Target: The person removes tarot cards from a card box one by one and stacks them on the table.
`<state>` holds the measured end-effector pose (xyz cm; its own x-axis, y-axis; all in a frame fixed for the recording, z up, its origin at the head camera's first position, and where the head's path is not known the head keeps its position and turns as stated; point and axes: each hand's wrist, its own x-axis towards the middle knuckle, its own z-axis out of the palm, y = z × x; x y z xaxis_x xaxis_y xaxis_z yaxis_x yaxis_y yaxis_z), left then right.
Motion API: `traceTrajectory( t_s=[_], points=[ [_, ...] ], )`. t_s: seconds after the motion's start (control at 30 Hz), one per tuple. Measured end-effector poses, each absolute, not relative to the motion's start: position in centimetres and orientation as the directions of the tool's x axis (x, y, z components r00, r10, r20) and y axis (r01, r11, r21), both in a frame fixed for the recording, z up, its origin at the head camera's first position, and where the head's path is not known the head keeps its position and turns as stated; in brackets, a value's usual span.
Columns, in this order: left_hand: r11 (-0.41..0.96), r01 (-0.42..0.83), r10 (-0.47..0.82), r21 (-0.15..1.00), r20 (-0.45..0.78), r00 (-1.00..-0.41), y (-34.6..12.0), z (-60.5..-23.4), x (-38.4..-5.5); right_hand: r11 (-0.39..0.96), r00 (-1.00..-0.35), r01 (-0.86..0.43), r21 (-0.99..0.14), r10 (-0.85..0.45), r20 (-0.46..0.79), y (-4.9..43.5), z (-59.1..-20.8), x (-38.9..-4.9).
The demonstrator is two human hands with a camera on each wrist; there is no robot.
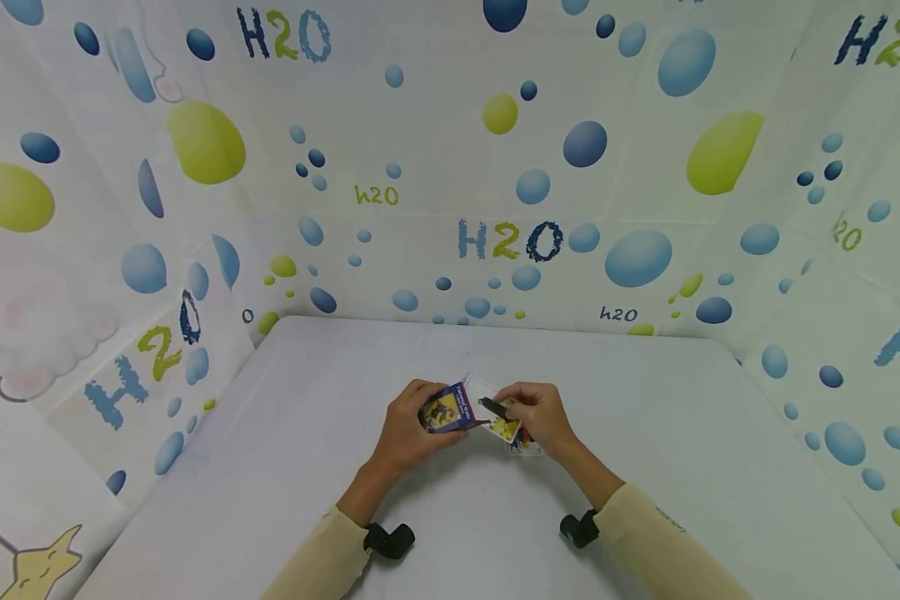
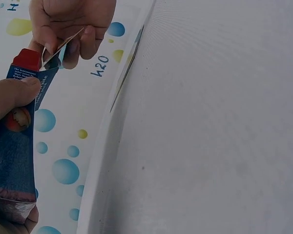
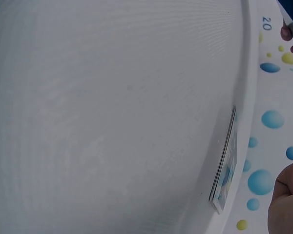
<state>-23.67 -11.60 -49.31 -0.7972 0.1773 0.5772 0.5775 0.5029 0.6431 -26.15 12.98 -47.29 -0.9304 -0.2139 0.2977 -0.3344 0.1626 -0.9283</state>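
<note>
Fingers curl on both hands: left hand grips the blue box, long axis running toward the right hand, which sits just beside its open end, pinching what seems, partly hidden, a card.

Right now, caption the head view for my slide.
Left hand holds blue box; right hand pinches dark object beside it.

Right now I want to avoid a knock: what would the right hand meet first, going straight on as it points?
Probably the blue box held in the left hand, though depth there is unclear.
</note>
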Motion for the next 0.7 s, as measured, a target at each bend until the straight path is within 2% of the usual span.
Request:
traceTrajectory(
  t_s=[0.23,0.53,0.7],
  points=[
    [0.511,0.577,0.170,0.637,0.583,-0.794,-11.6,-49.2,-23.6,0.173,-0.931,-0.336,-0.926,-0.213,0.297,13.2,-47.3,-25.9],
    [0.518,0.570,0.156,0.637,0.585,-0.796,-11.5,-49.1,-23.5,0.147,-0.941,-0.257,-0.955,-0.262,0.213,14.2,-47.8,-26.2],
    [0.513,0.562,0.156,0.649,0.574,-0.804,-11.5,-48.9,-23.3,0.146,-0.948,-0.247,-0.958,-0.240,0.208,14.9,-47.9,-26.3]
  ],
)
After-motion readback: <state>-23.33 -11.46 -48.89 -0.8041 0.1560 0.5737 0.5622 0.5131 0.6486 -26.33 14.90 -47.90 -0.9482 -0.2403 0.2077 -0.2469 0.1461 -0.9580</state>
